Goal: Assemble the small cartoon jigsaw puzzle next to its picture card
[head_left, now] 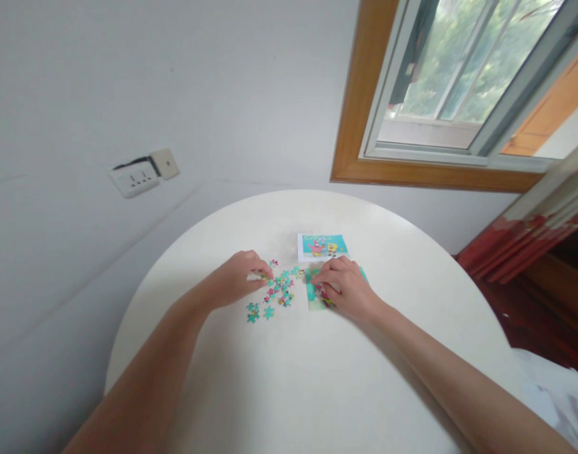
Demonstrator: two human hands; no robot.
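Two bare forearms reached over a round white table (411,277), both hands at a small jigsaw.
L hand (241,277) sat w/ fingers curled, tips at the edge of the scattered teal-and-pink cardboard puzzle pieces (277,293); couldn't tell if it pinched one. R hand (348,287) lay palm-down, fingers loosely spread, gripping nothing, pressing on the part-built teal puzzle patch (313,297) just right of the loose pieces. A small white-edged cartoon picture card (323,246) lay just beyond the R hand. White wall socket (135,178) at left, wood-framed window (359,126) at right.
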